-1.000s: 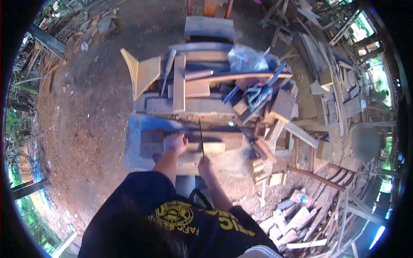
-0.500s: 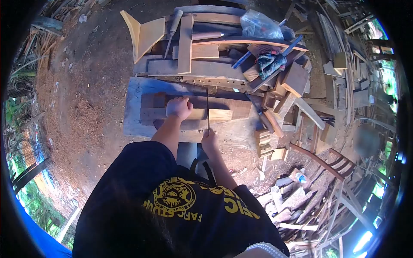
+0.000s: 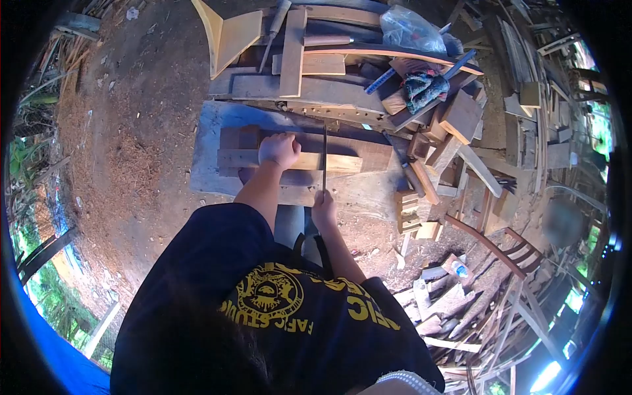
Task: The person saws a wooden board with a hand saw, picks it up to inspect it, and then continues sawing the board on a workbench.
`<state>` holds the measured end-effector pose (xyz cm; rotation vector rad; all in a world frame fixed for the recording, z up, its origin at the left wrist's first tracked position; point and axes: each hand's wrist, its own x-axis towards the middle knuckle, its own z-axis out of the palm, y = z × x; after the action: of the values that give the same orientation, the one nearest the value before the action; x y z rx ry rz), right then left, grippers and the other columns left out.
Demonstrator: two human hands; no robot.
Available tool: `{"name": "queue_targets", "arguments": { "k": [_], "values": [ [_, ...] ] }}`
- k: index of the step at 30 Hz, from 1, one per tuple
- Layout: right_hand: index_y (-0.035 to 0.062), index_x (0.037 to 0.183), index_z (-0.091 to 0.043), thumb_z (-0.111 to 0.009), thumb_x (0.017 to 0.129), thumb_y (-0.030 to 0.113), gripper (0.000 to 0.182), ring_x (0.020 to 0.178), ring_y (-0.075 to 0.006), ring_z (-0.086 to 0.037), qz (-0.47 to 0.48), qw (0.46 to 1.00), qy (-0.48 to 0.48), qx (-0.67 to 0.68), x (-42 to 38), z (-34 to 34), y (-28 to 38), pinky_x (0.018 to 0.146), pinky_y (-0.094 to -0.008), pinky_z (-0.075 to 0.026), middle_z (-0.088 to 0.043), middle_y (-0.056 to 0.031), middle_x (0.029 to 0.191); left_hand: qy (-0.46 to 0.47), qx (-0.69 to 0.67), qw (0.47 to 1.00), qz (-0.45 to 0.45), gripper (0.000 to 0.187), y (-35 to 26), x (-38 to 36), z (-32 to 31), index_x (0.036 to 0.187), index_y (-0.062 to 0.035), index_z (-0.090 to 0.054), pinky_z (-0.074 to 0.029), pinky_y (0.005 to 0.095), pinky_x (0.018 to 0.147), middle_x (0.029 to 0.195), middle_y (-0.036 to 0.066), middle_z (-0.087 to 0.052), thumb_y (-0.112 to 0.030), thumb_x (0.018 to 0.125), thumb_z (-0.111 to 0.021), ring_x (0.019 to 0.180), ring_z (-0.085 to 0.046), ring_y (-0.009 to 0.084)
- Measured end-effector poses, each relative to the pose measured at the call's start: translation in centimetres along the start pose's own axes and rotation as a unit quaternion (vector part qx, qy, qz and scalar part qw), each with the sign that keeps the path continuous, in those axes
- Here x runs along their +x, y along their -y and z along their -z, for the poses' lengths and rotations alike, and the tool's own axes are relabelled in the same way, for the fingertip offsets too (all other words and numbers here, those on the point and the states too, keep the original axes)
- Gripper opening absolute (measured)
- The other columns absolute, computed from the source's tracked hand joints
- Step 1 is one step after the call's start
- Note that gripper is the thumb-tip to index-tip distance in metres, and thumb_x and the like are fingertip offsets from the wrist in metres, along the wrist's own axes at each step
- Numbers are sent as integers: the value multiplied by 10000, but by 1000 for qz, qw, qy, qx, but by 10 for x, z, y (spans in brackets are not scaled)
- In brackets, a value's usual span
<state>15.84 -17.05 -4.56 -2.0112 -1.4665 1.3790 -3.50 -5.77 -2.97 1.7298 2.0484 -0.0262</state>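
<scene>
A pale wooden strip (image 3: 345, 162) lies crosswise on the worn workbench (image 3: 210, 181), over darker boards. My left hand (image 3: 281, 150) is closed on the strip, left of the saw, fingers curled over its far side. My right hand (image 3: 324, 209) is wrapped round the near end of a thin handsaw (image 3: 324, 148), hiding its handle. Seen nearly edge-on, the saw blade crosses the strip and points away from me. At the strip's left end sits a dark wood block (image 3: 249, 136); a wider brown board (image 3: 376, 157) shows beyond its right end.
Behind the bench are stacked planks (image 3: 322, 90), a chisel-like tool (image 3: 274, 33), a clear plastic bag (image 3: 411, 31) and a crumpled cloth (image 3: 424, 89). Wooden-handled tools (image 3: 421, 181) lie at the bench's right. Scrap wood (image 3: 447, 303) covers the floor at lower right.
The view has tilted, so the bench appears higher and slightly right. Relative to the strip, my right hand and the saw have come slightly toward me. My left hand keeps its place.
</scene>
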Motion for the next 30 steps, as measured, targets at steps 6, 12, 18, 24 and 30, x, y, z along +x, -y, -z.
{"name": "queue_targets", "arguments": {
  "k": [6,12,18,24,30],
  "values": [
    [-7,932,-553,-421,964,227,271,750,-460,-604,41,995,-66,-68,-15,-21,-45,635,-492,-467,-601,-265,751,2,15,1000,3,256,0,1,-2,894,-102,-645,-511,425,774,928,102,-674,-292,832,-484,890,-647,271],
    [-22,995,-567,-405,969,224,296,814,-492,-599,11,999,-5,-43,18,-4,8,676,-502,-491,-611,-314,834,26,8,1000,16,265,-3,0,3,901,-98,-637,-522,430,777,932,111,-672,-302,837,-481,873,-655,284],
    [7,1025,-570,-451,964,222,253,833,-448,-616,-11,999,21,-33,-37,-16,-69,660,-480,-481,-619,-285,866,6,8,1000,19,283,0,0,-7,958,-107,-637,-524,436,776,924,124,-677,-317,839,-489,857,-659,295],
    [14,964,-566,-455,959,198,215,762,-440,-607,44,999,-8,-19,12,5,-5,628,-481,-471,-607,-258,790,25,5,1000,17,293,-2,0,0,1002,-116,-634,-523,433,775,921,130,-680,-314,837,-494,853,-659,303],
    [8,1021,-549,-422,954,278,306,839,-498,-598,-7,998,39,-41,-44,2,-56,744,-564,-470,-611,-324,867,-5,4,1000,14,271,-2,-2,-1,946,-111,-644,-520,438,762,896,125,-681,-307,829,-499,834,-661,300]
  ]
}}
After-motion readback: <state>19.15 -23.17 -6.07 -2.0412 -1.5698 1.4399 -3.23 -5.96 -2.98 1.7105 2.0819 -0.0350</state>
